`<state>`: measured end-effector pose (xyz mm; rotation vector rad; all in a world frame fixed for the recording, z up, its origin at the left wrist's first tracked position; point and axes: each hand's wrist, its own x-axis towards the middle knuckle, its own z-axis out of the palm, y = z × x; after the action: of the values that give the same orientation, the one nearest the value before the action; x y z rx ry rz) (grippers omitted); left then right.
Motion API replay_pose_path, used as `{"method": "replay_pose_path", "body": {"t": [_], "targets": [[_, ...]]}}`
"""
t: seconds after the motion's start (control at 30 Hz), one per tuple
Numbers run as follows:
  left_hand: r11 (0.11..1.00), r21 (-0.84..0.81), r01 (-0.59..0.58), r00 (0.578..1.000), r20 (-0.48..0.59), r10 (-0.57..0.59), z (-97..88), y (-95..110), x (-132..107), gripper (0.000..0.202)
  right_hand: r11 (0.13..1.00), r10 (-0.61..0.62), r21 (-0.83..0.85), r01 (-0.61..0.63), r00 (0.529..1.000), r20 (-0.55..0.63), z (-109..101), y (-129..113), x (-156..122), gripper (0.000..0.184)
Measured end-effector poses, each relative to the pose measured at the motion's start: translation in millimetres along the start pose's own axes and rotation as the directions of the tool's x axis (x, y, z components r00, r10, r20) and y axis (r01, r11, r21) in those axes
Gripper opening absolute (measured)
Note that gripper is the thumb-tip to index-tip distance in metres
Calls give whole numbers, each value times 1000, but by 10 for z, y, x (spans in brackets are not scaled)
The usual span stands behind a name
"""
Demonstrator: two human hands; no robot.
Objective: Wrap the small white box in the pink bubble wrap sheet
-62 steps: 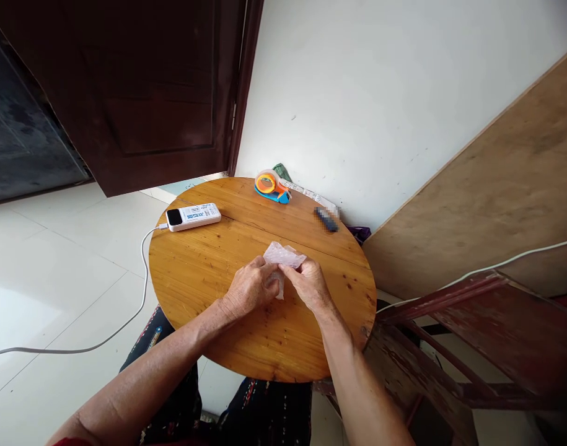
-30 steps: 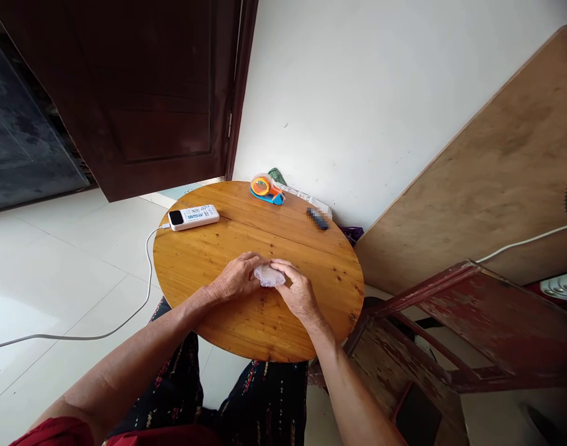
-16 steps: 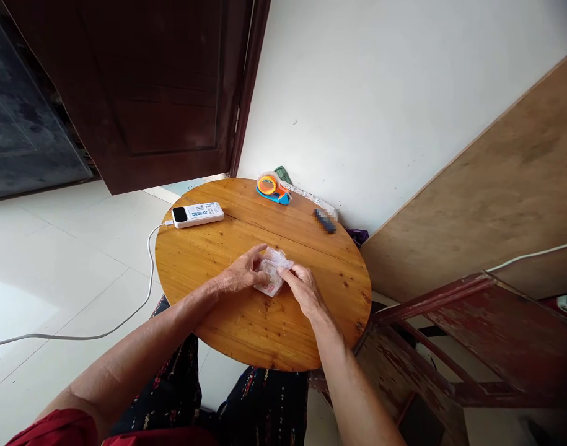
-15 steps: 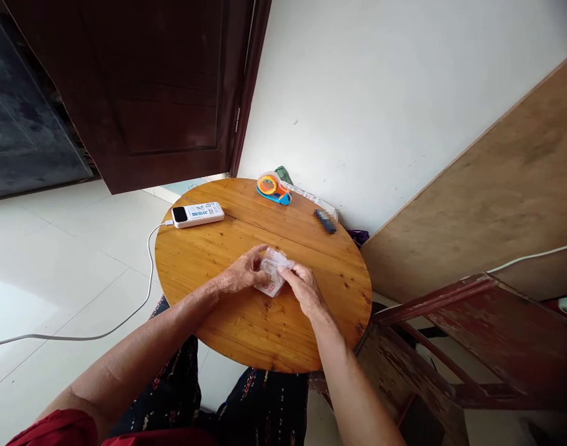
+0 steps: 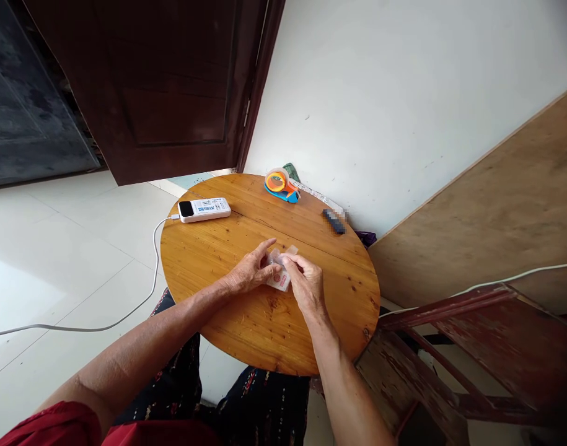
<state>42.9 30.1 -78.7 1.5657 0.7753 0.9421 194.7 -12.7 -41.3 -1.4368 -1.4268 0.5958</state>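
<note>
A small white packet with red print (image 5: 279, 281) lies on the round wooden table (image 5: 246, 328), partly covered by my fingers. Crumpled clear plastic (image 5: 276, 255) shows at its far end. My left hand (image 5: 251, 271) steadies the packet from the left, its thumb across the top and its index finger stretched out past the far edge. My right hand (image 5: 306, 282) has thumb and index finger pinched together on the clear plastic at the packet's right side. The undersides of both hands' fingers are hidden.
At the table's back stands an orange and blue tape dispenser (image 5: 281, 184). A white power bank (image 5: 204, 209) with a cable (image 5: 155, 260) sits at the left edge. A dark blurred object (image 5: 334, 222) lies at the back right, near the wall (image 5: 357, 93).
My right hand has turned and now pinches the plastic near the packet's middle. More of the red print shows. The whole view has shifted slightly.
</note>
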Motion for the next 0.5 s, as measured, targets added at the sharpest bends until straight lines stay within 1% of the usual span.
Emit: {"method": "replay_pose_path", "body": {"t": [0.07,0.17,0.27,0.33,0.4,0.47,0.5], "targets": [[992,122,5,999,-42,0,7,35,3,74,999,-30,-45,30,999,-10,32,-9,-11,27],[960,274,52,993,-114,-21,33,92,6,67,993,-46,-108,43,998,-30,96,22,29,29],[940,333,71,986,-169,-15,63,121,-2,59,989,21,-145,-27,999,-40,148,95,138,31],[923,382,43,982,-188,32,70,118,-23,57,986,77,-145,-82,996,-39,168,148,223,31],[888,460,-9,976,-191,108,66,104,-53,59,985,107,-130,-110,994,-32,178,192,290,30],[844,530,-82,970,-150,189,55,83,-81,61,987,117,-110,-119,993,-17,183,218,329,29],[822,557,-117,967,-123,221,51,73,-90,58,988,122,-97,-122,993,-10,184,224,339,29]]}}
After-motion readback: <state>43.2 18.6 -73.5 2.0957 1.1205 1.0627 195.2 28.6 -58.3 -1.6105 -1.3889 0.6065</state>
